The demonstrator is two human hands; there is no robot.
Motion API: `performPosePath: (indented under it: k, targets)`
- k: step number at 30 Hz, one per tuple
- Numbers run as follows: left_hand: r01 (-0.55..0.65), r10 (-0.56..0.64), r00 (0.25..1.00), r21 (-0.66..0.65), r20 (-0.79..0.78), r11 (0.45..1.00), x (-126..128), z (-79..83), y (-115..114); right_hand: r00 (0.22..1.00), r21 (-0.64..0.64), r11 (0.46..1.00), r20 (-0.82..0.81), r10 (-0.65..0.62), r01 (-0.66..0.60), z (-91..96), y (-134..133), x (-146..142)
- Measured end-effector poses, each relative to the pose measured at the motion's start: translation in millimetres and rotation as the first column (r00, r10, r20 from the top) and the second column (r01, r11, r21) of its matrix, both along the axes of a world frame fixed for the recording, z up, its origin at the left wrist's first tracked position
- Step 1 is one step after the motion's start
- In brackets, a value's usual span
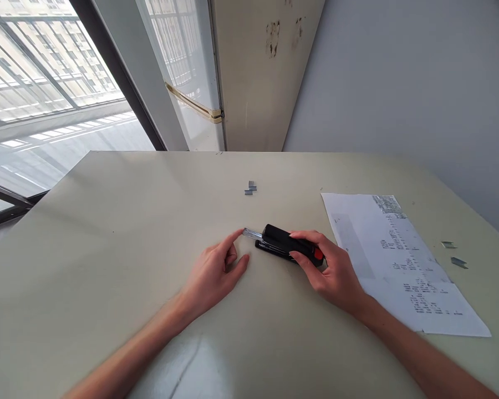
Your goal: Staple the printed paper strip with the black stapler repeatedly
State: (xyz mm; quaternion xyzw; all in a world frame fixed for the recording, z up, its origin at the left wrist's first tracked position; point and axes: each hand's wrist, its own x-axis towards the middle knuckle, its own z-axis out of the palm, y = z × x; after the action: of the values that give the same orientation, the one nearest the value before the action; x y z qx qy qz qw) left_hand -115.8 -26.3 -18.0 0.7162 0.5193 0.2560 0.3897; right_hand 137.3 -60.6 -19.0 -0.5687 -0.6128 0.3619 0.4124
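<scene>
A black stapler (pixel 280 242) with a red rear button lies on the pale table (pixel 120 233). Its metal staple tray (pixel 253 233) sticks out at the left end. My right hand (pixel 330 271) grips the stapler's rear, thumb and fingers wrapped round it. My left hand (pixel 216 271) rests on the table just left of the stapler. Its index finger is stretched out and touches the tip of the metal tray; the other fingers are loosely curled with nothing in them.
Small staple strips (pixel 250 188) lie further back on the table. A printed paper sheet (pixel 399 260) lies to the right, with more staple pieces (pixel 455 255) beyond it. A window, a door frame and a grey wall stand behind the table.
</scene>
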Motion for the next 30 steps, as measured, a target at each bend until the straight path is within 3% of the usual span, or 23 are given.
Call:
performPosePath:
  k: [5,10,14,16,19,21,24,30]
  targets:
    - [0.126,-0.125,0.991,0.005,-0.041,0.992,5,0.7,-8,0.999,0.008,1.0,0.026,0.026,-0.026,-1.8,-1,-1]
    - [0.061,-0.057,0.996,-0.049,0.068,0.997,7,5.8,-12,0.995,0.002,1.0,0.094,0.017,-0.018,-9.0,-1,-2]
    - [0.05,-0.006,0.966,-0.166,0.258,0.985,11,7.9,-21,0.997,0.013,1.0,0.075,0.026,-0.027,-8.5,6,-6]
    - [0.107,-0.007,0.934,-0.261,0.358,0.959,15,8.9,-28,0.997,0.031,0.998,0.061,0.053,-0.055,-6.3,14,-10]
    - [0.214,0.018,0.882,-0.435,0.471,0.875,18,10.5,-33,0.99,0.083,0.989,0.078,0.113,-0.12,-4.4,30,-18]
    - [0.252,0.111,0.824,-0.533,0.556,0.808,17,11.0,-31,0.983,0.128,0.978,0.105,0.15,-0.163,-5.1,45,-26]
    - [0.259,0.346,0.654,-0.628,0.673,0.734,13,10.6,-21,0.97,0.176,0.959,0.145,0.196,-0.22,-8.4,71,-42]
    - [0.196,0.674,0.319,-0.742,0.666,0.64,9,10.1,-7,0.937,0.276,0.898,0.169,0.305,-0.342,-9.6,116,-74]
